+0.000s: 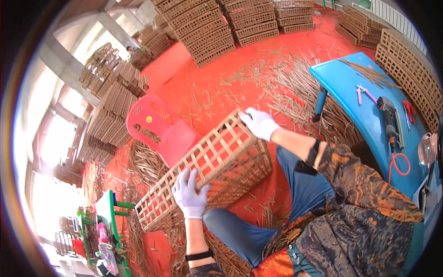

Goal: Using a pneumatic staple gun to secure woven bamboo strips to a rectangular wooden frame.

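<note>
A long rectangular woven basket [240, 177] of brown cane with an open lattice is tilted in front of my knees. My right hand [259, 124], in a white glove, grips its upper far corner, fingers bent over the rim. Against the near lattice side, towards the left, rests my left hand [190, 196], also gloved in white, with thumb and fingers spread. A red plastic chair [159, 127] stands just behind the basket, partly covered by it.
On my right, a blue table [350, 83] bears pink-handled cutters [365, 94], a nail gun [390, 117] with a red hose, and red-handled pliers [409, 112]. Cane strips [295, 83] litter the red floor. Stacked baskets [198, 32] stand behind; a green table [105, 205] is at left.
</note>
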A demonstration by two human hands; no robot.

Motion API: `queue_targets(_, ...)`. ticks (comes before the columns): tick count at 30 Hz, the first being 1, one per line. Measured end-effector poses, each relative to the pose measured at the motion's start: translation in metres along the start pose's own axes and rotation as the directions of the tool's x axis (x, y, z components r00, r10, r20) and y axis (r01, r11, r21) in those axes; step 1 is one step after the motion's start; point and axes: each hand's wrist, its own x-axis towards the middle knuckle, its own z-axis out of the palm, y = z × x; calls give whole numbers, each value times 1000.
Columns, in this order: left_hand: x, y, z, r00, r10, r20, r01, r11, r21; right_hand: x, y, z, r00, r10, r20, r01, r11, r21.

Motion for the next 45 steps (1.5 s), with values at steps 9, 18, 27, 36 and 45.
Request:
queue_targets(9,10,-9,4,998,58,22,-57,997,-53,-27,-24,-27,998,-64,-28,52,949,-312)
queue_targets(18,0,6,25,1000,23,14,-24,998,55,-53,-13,11,726,-683,75,634,623,-459)
queue_targets(27,3,14,33,1000,12,23,-14,997,76,-48,-6,11,689,-725,6,650,614,-447)
queue_targets(36,8,22,29,961,209,-180,-192,975,109,-45,-12,40,738,-674,-21,649,719,-249)
queue_targets(45,5,-16,34,999,-29,15,25,978,208,-54,-16,-24,690,-724,-16,715,685,-139)
